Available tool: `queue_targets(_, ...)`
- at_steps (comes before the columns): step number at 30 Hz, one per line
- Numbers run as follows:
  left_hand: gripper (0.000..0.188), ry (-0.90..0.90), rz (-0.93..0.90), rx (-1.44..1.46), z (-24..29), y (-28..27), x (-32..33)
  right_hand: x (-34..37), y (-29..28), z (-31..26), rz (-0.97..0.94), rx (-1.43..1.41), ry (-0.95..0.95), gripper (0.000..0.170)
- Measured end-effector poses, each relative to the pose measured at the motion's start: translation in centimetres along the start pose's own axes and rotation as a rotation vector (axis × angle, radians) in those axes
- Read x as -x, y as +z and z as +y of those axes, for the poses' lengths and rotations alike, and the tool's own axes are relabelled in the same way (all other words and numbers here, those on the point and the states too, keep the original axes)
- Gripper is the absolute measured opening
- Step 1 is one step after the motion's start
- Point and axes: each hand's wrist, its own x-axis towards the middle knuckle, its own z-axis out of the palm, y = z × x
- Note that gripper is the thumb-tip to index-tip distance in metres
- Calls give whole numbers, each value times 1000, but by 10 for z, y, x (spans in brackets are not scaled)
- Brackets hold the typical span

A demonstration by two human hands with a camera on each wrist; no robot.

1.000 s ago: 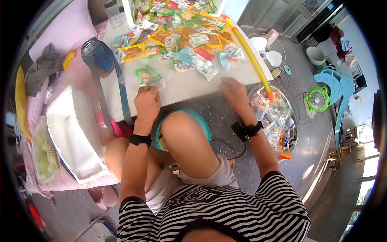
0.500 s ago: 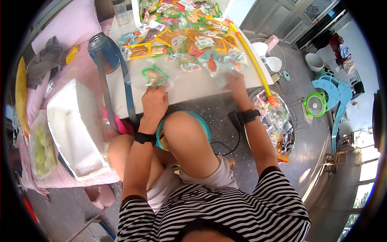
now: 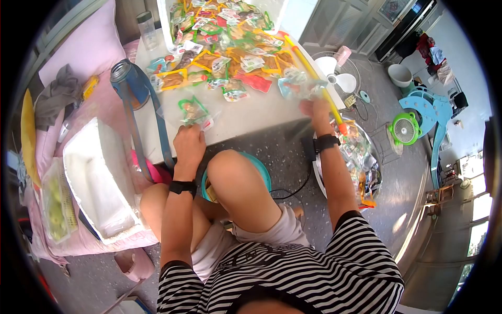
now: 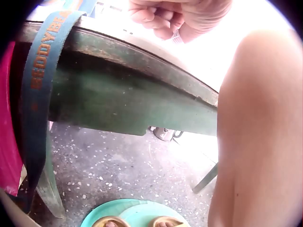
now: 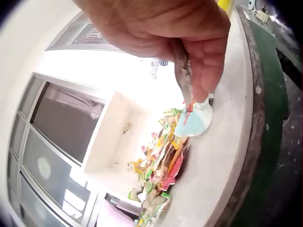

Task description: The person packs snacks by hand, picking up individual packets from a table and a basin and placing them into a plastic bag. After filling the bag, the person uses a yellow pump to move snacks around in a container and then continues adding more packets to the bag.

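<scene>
In the head view my left hand point(image 3: 189, 145) is at the table's near edge, fingertips pinching a clear bag with a green-edged packet point(image 3: 193, 111) in it. The left wrist view shows this hand point(image 4: 182, 19) with curled fingers; most of the bag is out of view. My right hand point(image 3: 320, 114), blurred, is by the table's right corner beside the yellow tube point(image 3: 327, 97). In the right wrist view this hand point(image 5: 175, 33) pinches a silvery packet point(image 5: 183, 75) between thumb and fingers, just above a light blue packet point(image 5: 191, 122). Many colourful packets point(image 3: 212, 60) lie heaped on the table.
A white box point(image 3: 166, 23) stands at the table's back. The blue strapped flask point(image 3: 130, 86) is at left, near a white foam box point(image 3: 99, 183). A metal basin point(image 3: 358, 162) of packets sits right of the table, with a teal basin point(image 3: 265, 175) below.
My right hand has moved right, toward the yellow tube. A blue packet at the heap's front edge is gone from its place, and a red one shows there. My left hand keeps hold of the bag.
</scene>
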Motion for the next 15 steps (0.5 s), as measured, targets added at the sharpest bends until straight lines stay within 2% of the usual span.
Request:
queue_targets(3, 7, 1, 12, 23, -1, 2, 0, -1, -9, -3, -147, 738, 76, 39)
queue_targets(4, 6, 3, 12, 22, 0, 2, 0, -6, -15, -3, -132, 823, 141, 41)
queue_targets(7, 6, 4, -4, 18, 1, 2, 2, -12, -24, 0, -132, 1091, -4, 54)
queue_targets(11, 8, -11, -36, -6, 2, 6, -1, 6, -6, 14, -24, 1086, -660, 42)
queue_targets(12, 10, -15, -47, -17, 3, 6, -1, 29, 15, 5, -52, 1035, -684, 29)
queue_targets(14, 10, -16, -53, -11, 5, 6, -1, 50, 51, 6, -209, 835, -733, 20)
queue_targets(15, 10, -14, -55, -8, 6, 5, -1, 58, 68, 6, -250, 885, -811, 23)
